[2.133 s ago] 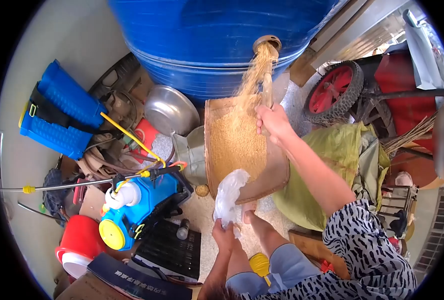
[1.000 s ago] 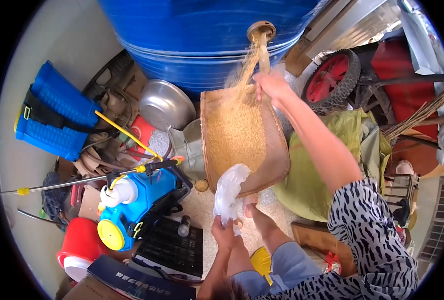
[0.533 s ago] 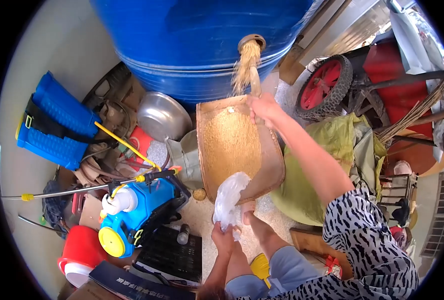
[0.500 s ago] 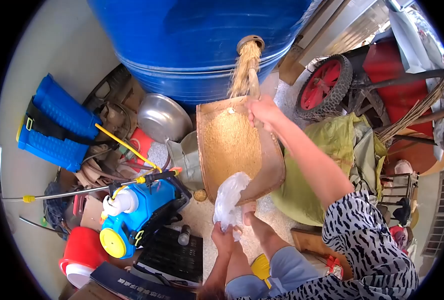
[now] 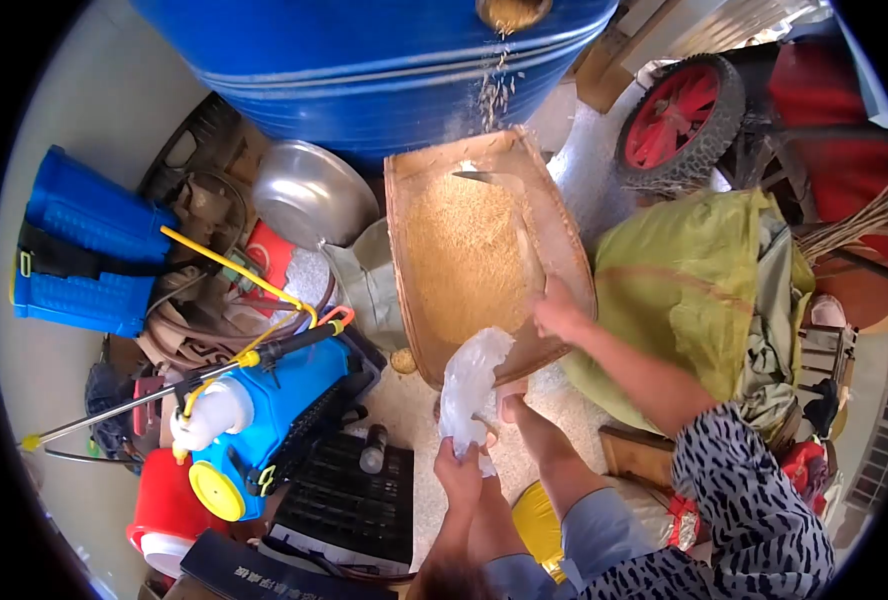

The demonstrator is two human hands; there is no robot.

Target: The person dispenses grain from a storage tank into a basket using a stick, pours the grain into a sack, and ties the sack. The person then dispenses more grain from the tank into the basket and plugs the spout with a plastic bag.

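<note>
My right hand [image 5: 561, 312] is closed around the handle of a sickle [image 5: 530, 245]. Its dark curved blade lies over the far part of a winnowing basket [image 5: 564, 240], just above the heaped golden grain [image 5: 469, 240]. In my left hand [image 5: 459, 475] is the gathered end of a clear plastic bag [image 5: 469, 385], whose upper part rests against the basket's near edge. Above the basket, a round outlet [image 5: 512, 12] in the blue tank [image 5: 364, 85] lets a thin scatter of grain fall.
A steel basin [image 5: 314, 195] and a blue sprayer [image 5: 284, 410] stand at the left, with a red bucket [image 5: 169, 505] nearer. On the right are a yellow-green sack [image 5: 664, 290] and a red-rimmed wheel [image 5: 679, 120]. A black crate [image 5: 349, 500] lies by my feet.
My right hand has drawn the sickle from the outlet back toward me, over the basket. The thick grain stream has thinned to scattered grains. My left hand still holds the bag.
</note>
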